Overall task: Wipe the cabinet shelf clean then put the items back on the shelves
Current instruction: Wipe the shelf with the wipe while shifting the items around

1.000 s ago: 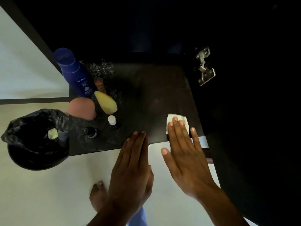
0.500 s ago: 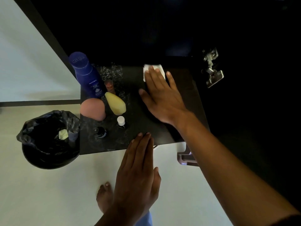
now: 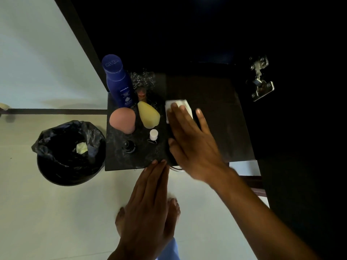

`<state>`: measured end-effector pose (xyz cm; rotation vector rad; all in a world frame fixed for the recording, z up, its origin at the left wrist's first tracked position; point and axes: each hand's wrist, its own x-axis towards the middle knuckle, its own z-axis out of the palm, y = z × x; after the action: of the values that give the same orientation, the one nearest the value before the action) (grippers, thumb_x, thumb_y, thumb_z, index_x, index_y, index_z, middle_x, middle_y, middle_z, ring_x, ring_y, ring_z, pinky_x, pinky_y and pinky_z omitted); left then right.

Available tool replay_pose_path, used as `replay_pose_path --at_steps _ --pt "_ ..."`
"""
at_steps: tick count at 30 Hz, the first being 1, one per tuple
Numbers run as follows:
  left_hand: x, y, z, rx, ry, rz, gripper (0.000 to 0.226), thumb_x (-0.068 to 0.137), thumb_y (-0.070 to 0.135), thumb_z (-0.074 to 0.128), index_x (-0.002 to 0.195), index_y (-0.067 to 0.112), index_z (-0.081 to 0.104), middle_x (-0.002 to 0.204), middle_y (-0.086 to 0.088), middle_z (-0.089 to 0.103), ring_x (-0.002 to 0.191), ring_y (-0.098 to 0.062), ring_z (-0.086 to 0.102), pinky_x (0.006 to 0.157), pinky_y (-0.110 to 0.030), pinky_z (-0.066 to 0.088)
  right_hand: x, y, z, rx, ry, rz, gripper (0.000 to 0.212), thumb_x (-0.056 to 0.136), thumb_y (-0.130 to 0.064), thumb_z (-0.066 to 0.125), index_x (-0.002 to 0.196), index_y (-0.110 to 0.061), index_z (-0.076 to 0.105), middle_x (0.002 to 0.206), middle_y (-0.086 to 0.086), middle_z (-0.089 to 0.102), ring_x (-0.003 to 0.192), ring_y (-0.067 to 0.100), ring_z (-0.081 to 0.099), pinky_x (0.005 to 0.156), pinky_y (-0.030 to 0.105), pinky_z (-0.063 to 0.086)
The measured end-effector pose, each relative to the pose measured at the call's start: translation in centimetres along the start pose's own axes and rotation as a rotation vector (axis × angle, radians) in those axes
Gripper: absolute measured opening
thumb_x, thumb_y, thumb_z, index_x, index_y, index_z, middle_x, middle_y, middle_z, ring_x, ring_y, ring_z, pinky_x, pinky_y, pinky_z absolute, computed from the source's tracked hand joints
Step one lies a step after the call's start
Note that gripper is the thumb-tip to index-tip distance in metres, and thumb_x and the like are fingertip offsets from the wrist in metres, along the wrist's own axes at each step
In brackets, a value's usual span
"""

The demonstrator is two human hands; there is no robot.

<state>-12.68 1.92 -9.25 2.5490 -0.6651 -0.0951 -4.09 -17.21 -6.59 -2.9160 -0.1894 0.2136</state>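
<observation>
Since half a second ago, the right hand (image 3: pixel 189 139) has swept back from the shelf's (image 3: pixel 216 117) rear, fingers spread flat, pressing the white cloth (image 3: pixel 185 106) under its fingertips; toiletries crowd just leftward, leaving wiping room.

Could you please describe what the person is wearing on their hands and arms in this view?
Nothing shows on either one. The left hand and right hand are bare, with no gloves, rings, watch or bracelet visible. The right forearm is uncovered as far as the frame's edge, so no sleeve appears. The fingernails are short and unpainted. Little of the left forearm is in view.
</observation>
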Motion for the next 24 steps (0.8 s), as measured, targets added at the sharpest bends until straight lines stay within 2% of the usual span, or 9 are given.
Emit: replay_pose_path --at_steps 4,7,10,13,17,20,22,24 --pt "-0.1 -0.7 0.0 -0.008 0.01 0.015 0.069 0.091 0.035 0.057 0.151 0.001 0.048 0.158 -0.015 0.048 0.147 -0.03 0.046 0.104 -0.051 0.054 -5.0 -2.5 1.0 0.009 -0.062 0.055 0.068 0.108 -0.043 0.023 0.167 -0.014 0.007 0.176 0.004 0.001 0.162 0.019 -0.007 0.131 0.051 0.005" --pt "-0.2 -1.1 0.1 -0.026 0.037 0.009 0.066 0.096 0.041 0.054 0.15 0.002 0.051 0.157 -0.013 0.05 0.144 -0.029 0.05 0.103 -0.051 0.056 -6.6 -3.8 1.8 0.042 -0.065 0.084 0.068 0.107 -0.045 0.024 0.167 -0.017 0.008 0.175 0.0 0.002 0.162 0.016 -0.006 0.132 0.05 0.007" --pt "-0.2 -1.3 -0.2 -0.051 0.059 0.032 0.063 0.099 0.042 0.051 0.151 0.006 0.047 0.156 -0.012 0.051 0.143 -0.028 0.051 0.101 -0.049 0.057 -6.9 -4.2 2.1 0.066 -0.042 0.076 0.067 0.107 -0.046 0.025 0.167 -0.019 0.012 0.175 -0.001 0.005 0.162 0.015 -0.001 0.13 0.051 0.009" --pt "0.0 -1.3 -1.3 -0.087 0.079 0.012 0.058 0.096 0.037 0.055 0.144 0.005 0.059 0.151 -0.013 0.057 0.138 -0.028 0.057 0.099 -0.048 0.059 -6.7 -4.3 1.9 0.068 0.003 0.061 0.065 0.108 -0.044 0.029 0.166 -0.016 0.019 0.174 0.0 0.012 0.162 0.015 0.004 0.128 0.052 0.011" --pt "0.1 -1.9 -3.4 -0.156 0.12 0.017 0.044 0.095 0.027 0.059 0.134 0.008 0.068 0.145 -0.007 0.062 0.132 -0.022 0.059 0.11 -0.028 0.047 -6.5 -4.5 0.7 0.184 0.142 0.053 0.061 0.109 -0.039 0.042 0.163 -0.015 0.029 0.172 -0.001 0.024 0.161 0.012 0.013 0.131 0.051 0.011" --pt "0.8 -2.6 -5.1 -0.134 0.218 -0.062 0.031 0.094 0.023 0.059 0.115 0.009 0.077 0.127 -0.007 0.07 0.117 -0.017 0.061 0.107 -0.013 0.037 -6.0 -5.1 0.2 0.303 0.371 0.136 0.05 0.103 -0.036 0.054 0.149 -0.014 0.057 0.157 -0.001 0.053 0.15 0.011 0.041 0.129 0.049 0.022" --pt "1.5 -3.2 -5.9 -0.114 0.306 -0.152 0.025 0.091 0.021 0.062 0.108 0.008 0.076 0.118 -0.008 0.07 0.112 -0.02 0.06 0.102 -0.02 0.043 -5.3 -5.6 0.3 0.375 0.518 0.239 0.041 0.097 -0.037 0.063 0.132 -0.017 0.07 0.136 -0.002 0.069 0.131 0.007 0.057 0.12 0.047 0.04" --pt "2.4 -3.9 -6.2 -0.129 0.349 -0.272 0.027 0.089 0.025 0.068 0.111 0.009 0.071 0.117 -0.008 0.066 0.112 -0.024 0.059 0.092 -0.04 0.054 -4.1 -6.3 0.3 0.408 0.585 0.339 0.036 0.092 -0.039 0.071 0.123 -0.021 0.074 0.122 -0.004 0.075 0.117 0.008 0.061 0.108 0.043 0.05"
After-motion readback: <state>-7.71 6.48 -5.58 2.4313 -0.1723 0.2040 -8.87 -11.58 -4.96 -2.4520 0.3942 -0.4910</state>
